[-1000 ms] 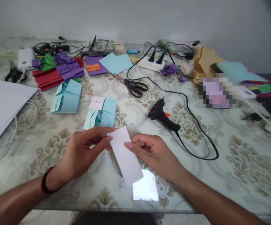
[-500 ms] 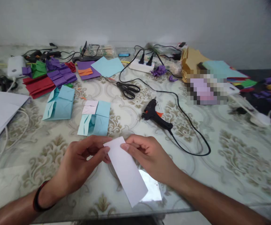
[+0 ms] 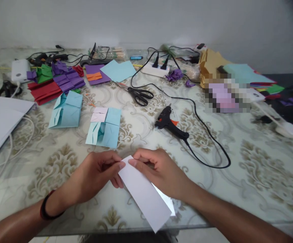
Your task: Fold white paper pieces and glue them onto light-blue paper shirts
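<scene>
Left hand: While its thumb lies on top and its fingers curl beneath, the left hand (image 3: 97, 177) pinches the far left corner of a white paper strip (image 3: 145, 195).
Right hand: The right hand (image 3: 164, 172) pinches the same far end, thumb pressed on the face, other fingers partly hidden behind; the thumbs sit near each other, probably to keep that short edge under control.
White strip: It slants between the hands, its near end unheld and reaching, in this view, the near edge of the table (image 3: 219, 199); its height above the surface I cannot tell.
Blue pieces: A folded light-blue piece (image 3: 113, 116) with a white panel lies just beyond the left hand, likely for easy reach; a second blue piece (image 3: 72, 109) lies to its left.
Glue gun: The black glue gun (image 3: 170, 123) lies beyond the right hand, nozzle pointing away, perhaps to keep its tip off the fingers.
Room: Widest right of the right hand, short of the looping cord (image 3: 213, 138); tighter ahead of the left.
</scene>
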The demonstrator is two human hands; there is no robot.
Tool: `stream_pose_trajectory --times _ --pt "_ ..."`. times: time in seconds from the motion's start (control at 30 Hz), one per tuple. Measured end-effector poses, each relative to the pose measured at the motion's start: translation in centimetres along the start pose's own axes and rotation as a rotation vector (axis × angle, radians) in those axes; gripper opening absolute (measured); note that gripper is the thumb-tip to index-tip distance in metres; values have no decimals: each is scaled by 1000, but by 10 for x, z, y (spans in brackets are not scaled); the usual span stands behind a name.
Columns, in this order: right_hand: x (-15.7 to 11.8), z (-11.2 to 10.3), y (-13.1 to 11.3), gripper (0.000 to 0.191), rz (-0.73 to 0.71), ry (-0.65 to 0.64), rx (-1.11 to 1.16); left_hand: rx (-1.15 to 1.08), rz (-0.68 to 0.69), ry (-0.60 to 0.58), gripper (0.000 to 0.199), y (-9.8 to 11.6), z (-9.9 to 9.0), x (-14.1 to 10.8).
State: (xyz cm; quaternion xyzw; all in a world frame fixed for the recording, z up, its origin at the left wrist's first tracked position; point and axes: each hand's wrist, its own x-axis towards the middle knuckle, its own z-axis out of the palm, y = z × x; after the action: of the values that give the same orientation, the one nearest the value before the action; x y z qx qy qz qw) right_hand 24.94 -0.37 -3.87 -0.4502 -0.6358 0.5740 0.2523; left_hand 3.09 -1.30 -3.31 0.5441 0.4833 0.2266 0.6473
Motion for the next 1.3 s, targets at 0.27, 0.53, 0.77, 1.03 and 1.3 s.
stream_pose_trajectory --times 0.27,0.53,0.77,1.03,1.3 --pt "1 1 0 29 -7 -13 32 94 -31 -72 33 0 -3 -4" --pt "3 -4 0 27 -9 -2 52 104 70 36 31 5 -3 -7" --pt "2 -4 3 26 70 -122 51 202 70 26 23 -2 0 -4" --pt "5 -10 3 36 134 -117 192 330 192 216 25 5 -14 -5" --pt "7 -26 -1 44 130 -96 247 177 203 414 16 18 -42 0"
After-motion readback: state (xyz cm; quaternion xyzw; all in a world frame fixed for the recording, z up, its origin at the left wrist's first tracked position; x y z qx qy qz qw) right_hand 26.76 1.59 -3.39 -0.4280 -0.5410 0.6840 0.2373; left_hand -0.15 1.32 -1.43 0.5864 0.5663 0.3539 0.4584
